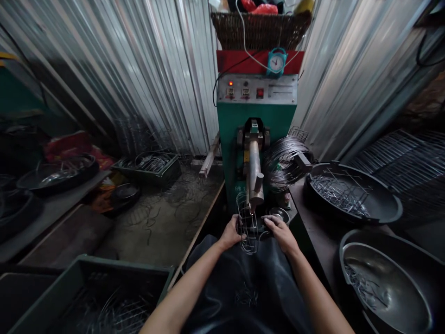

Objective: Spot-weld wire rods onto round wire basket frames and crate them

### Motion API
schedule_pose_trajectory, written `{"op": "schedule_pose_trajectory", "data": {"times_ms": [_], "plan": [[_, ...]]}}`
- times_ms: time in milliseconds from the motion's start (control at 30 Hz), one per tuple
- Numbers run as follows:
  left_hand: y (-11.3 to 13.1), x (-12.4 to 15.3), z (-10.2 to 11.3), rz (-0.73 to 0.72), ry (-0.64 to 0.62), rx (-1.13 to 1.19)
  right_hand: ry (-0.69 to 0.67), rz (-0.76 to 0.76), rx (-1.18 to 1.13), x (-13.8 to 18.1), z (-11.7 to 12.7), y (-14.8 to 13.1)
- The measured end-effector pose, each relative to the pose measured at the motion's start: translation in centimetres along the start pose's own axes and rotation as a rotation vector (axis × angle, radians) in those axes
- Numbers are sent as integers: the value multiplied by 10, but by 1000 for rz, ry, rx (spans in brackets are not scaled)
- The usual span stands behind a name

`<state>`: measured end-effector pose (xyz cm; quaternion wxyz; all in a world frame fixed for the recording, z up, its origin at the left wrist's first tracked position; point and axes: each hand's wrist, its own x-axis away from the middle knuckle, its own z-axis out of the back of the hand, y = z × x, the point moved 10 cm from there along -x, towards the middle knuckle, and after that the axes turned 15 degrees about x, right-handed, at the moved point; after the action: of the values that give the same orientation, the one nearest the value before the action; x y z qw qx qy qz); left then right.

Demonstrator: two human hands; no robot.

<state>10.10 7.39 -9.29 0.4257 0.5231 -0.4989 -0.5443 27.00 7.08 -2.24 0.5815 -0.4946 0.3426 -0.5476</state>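
Note:
My left hand [231, 233] is closed around the left side of a wire basket [251, 252], an open frame of thin bent metal wires. It sits under the tip of a spot welder's [256, 197] upper arm, and a small orange glow shows at that tip. Just right of the basket, my right hand [281, 232] has thumb and fingers pinched together. A thin curved wire runs beside those fingers, but whether they grip it I cannot make out. A small metal bowl [280, 213] stands behind the right hand. Loose wire bits [246, 297] lie on the dark apron [222, 283].
A coil of wire [288, 160] hangs right of the welder. Black pans [385, 211] with wire pieces and a metal bowl [406, 283] stand at right. A green crate [81, 266] of wire parts sits lower left; another tray [163, 171] lies behind it.

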Motion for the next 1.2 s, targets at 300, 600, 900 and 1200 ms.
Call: {"op": "schedule_pose_trajectory", "data": {"times_ms": [300,600,900,1200], "plan": [[-3,17,1,-51,75,-99,-24,45,124,27,-19,1],[5,18,-5,-34,81,-28,48,59,97,22,-18,-6],[3,21,-9,-4,9,2,67,56,53,29,-20,-5],[6,13,-7,19,38,-39,77,61,80,15,-19,-10]]}}
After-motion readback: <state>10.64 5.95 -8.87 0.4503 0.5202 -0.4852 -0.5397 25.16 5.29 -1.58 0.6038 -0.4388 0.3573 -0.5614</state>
